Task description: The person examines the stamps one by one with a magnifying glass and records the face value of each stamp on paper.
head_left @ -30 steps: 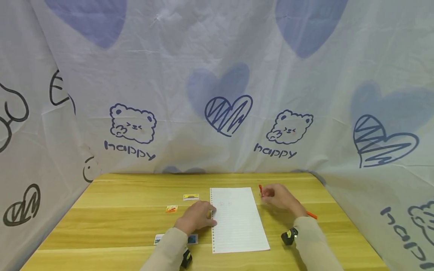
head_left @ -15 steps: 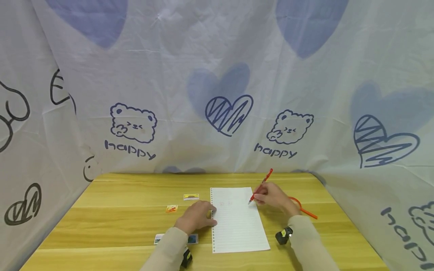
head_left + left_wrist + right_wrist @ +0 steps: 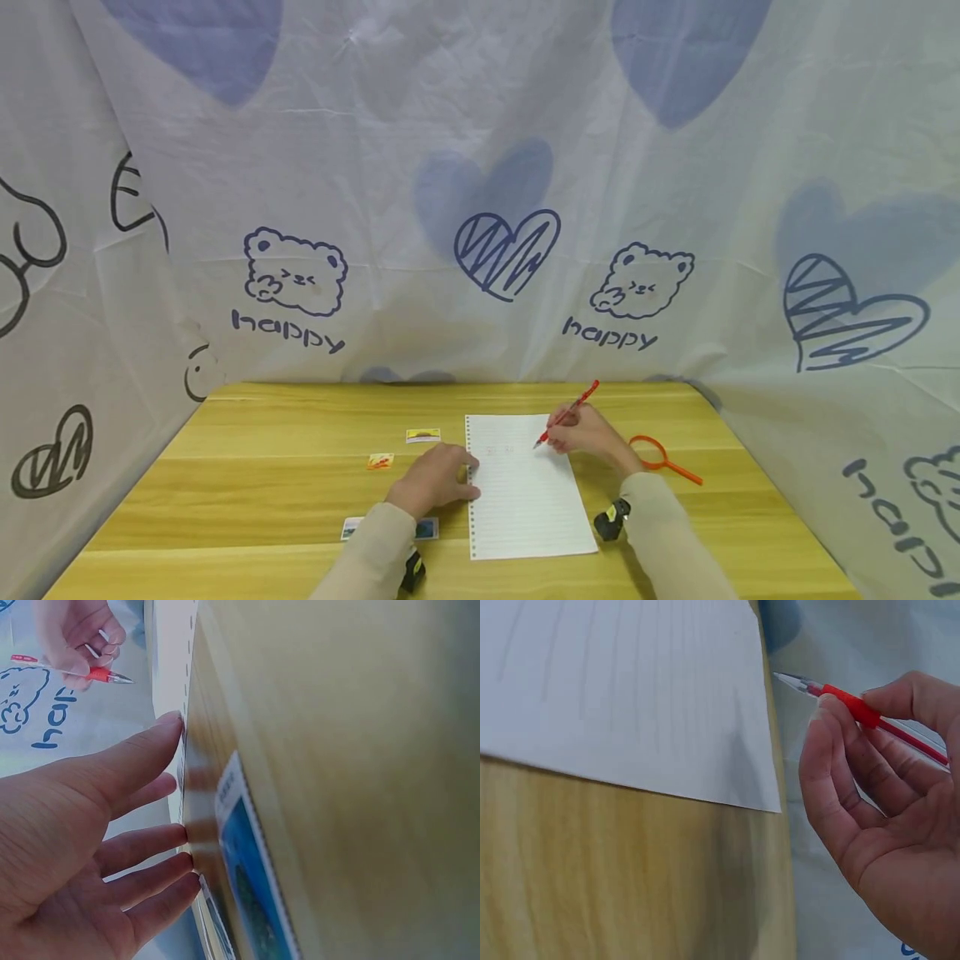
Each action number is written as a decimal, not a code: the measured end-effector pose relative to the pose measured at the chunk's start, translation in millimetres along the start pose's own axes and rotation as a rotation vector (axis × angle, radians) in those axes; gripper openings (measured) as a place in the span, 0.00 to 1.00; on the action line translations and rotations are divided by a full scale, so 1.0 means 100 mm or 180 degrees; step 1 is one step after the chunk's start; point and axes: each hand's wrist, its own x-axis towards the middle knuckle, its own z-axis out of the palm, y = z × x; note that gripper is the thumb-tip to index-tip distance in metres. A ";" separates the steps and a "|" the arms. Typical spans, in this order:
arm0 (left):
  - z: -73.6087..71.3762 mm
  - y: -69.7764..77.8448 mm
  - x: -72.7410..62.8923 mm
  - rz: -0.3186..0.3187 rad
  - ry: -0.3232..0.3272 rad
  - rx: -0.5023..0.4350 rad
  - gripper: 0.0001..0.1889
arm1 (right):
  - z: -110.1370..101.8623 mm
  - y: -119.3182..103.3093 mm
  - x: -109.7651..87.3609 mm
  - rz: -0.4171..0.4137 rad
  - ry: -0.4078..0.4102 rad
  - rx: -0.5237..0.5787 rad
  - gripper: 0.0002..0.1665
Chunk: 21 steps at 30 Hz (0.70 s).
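Note:
A white lined sheet of paper [image 3: 525, 508] with punched holes down its left side lies on the table, bearing faint red marks near its top. My left hand [image 3: 435, 479] rests at the sheet's left edge, fingers and thumb spread and nearly straight in the left wrist view. Between thumb and fingers, my right hand [image 3: 581, 432] pinches a red pen [image 3: 570, 413] by its red grip, tilted with its tip toward the paper. In the right wrist view the pen [image 3: 851, 705] shows its bare metal tip. Whether the tip touches the sheet I cannot tell.
An orange-red magnifying glass [image 3: 678, 472] lies right of the paper. Small stamps, one yellow [image 3: 423, 436] and one orange [image 3: 380, 462], lie to the left. A blue stamp [image 3: 427, 529] sits beside my left forearm, with another partly hidden. A printed cloth [image 3: 405, 275] hangs behind the table.
My right hand has moved left from beside the paper to over its upper right, bringing the pen up and tip-down. The magnifying glass has come into fuller view. The left hand stays put.

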 end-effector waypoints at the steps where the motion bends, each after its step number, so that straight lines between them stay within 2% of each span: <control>1: 0.00 0.00 0.00 -0.0002 -0.0001 -0.0007 0.23 | 0.01 0.01 0.01 0.0020 0.0009 -0.0008 0.10; 9: 0.00 0.00 0.00 0.0012 0.0013 -0.0003 0.23 | 0.07 0.07 0.05 0.0056 -0.0078 -0.0135 0.14; 21: 0.00 0.01 0.00 -0.0018 0.0010 0.0001 0.23 | 0.16 0.10 0.08 0.0262 0.0125 -0.0306 0.11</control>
